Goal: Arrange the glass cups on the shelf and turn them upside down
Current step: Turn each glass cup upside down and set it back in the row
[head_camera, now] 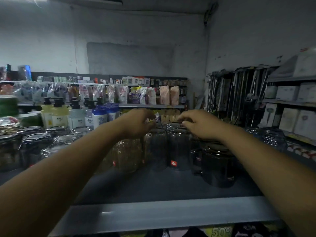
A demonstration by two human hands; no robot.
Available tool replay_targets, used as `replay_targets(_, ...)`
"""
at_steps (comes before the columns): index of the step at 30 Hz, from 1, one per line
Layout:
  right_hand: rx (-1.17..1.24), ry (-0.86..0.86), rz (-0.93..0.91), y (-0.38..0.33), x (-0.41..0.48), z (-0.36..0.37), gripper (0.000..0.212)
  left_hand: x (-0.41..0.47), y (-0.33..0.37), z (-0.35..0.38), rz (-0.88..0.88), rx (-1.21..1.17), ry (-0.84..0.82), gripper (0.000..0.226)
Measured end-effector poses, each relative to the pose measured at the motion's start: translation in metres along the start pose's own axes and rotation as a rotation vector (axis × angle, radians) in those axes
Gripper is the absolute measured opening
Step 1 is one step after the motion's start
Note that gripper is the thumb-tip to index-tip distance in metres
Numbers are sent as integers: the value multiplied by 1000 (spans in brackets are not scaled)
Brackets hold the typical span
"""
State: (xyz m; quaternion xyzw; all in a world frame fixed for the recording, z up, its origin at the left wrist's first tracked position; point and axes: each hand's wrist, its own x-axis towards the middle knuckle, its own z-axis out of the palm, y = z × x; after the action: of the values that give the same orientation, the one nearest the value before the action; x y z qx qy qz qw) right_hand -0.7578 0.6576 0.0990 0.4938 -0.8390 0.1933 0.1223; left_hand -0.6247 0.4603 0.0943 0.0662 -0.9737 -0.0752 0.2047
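Forearms, two, bare: they enter from 7 and 5 o'clock and converge at centre.

Shelf (171,212): grey, with its front lip running across 6 o'clock.

Glass cups (177,147): a clear, dark-tinted group stands close together at the centre of the shelf, directly under both hands. One carries a red sticker near its foot. Blur hides whether they stand upright or inverted.

Amber cup (126,154): ribbed, just beside the group at its 9 o'clock.

Left grip (136,124): fingers curled over the top of the cups' left side. I cannot tell whether it holds one.

Right grip (200,124): fingers bent down at the top rim of a cup. I cannot tell whether it pinches or merely touches.

Dark jug (217,168): handled, at 4 o'clock of the cups and below the right wrist.

Wrapped glassware (34,144): several pieces at 9 o'clock.

Pump bottles (56,115): a row at 10 o'clock, behind the wrapped glassware.

White boxes (290,120): stacked on side shelving at 3 o'clock.
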Motion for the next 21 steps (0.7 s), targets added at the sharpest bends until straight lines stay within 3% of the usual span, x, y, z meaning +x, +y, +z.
replay_targets(6,-77,-226,21,1,25,8,40,20,-4,7,-56,-43,-204,36)
replay_targets(21,-17,-198,29,8,28,18,38,15,-10,13,-51,-80,-143,37)
